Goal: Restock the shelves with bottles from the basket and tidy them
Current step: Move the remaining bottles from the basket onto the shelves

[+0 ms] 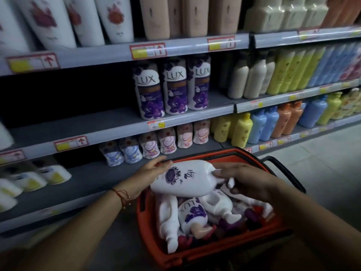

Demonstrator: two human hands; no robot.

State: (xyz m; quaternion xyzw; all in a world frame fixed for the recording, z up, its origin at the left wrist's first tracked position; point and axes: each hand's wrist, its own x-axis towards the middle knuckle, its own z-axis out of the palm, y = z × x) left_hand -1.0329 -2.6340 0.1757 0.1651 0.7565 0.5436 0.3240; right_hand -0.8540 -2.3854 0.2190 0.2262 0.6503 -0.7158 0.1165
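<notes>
I see the shelves (117,122) across the whole wall: three purple bottles (172,87) stand upright on the middle one, with bare grey shelf to their left. Below sits the red basket (148,218), holding more bottles lying on their sides. Above its pile a white bottle (185,180) lies tilted, held from both ends. My left hand (150,171) curls around its base; my right hand (246,182) grips the neck end, fingers wrapped over it.
</notes>
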